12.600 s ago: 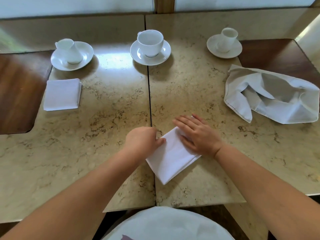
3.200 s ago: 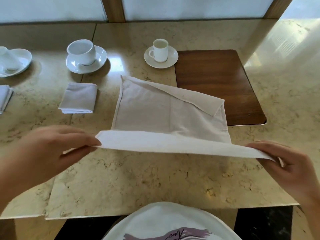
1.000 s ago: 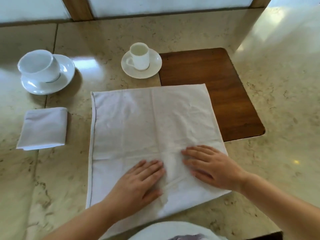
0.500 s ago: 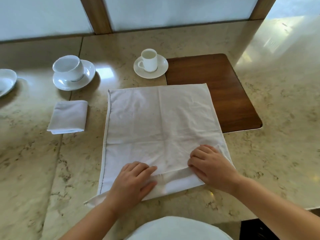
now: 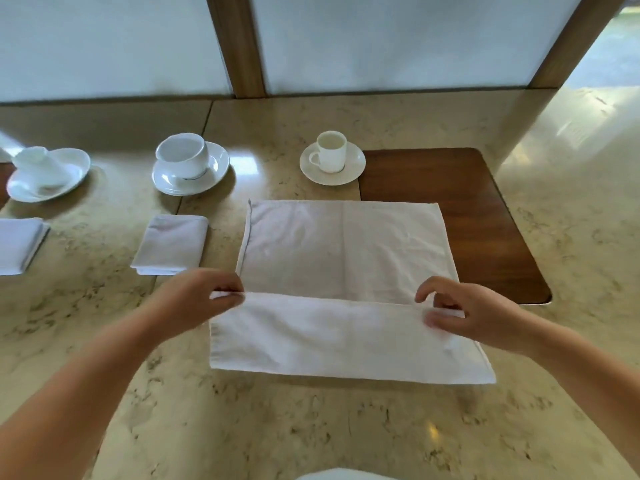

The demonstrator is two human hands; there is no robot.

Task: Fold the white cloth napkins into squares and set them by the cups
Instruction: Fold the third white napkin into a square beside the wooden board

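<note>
In the head view, the open napkin [image 5: 346,271] lies flat on the table [image 5: 311,427], towards its far edge, with its right side overlapping the wooden inset [image 5: 485,220]. The left hand [image 5: 197,299] and right hand [image 5: 464,315] each have their fingers pinched shut on a near corner, with the near hem lifted and carried about a third of the way over. To fold well, both corners should travel level to the far hem and meet it squarely, before the crease is pressed. Two folded napkins [image 5: 171,244] already sit nearer the left edge, by their cups; the small cup [image 5: 331,152] awaits this one.
</note>
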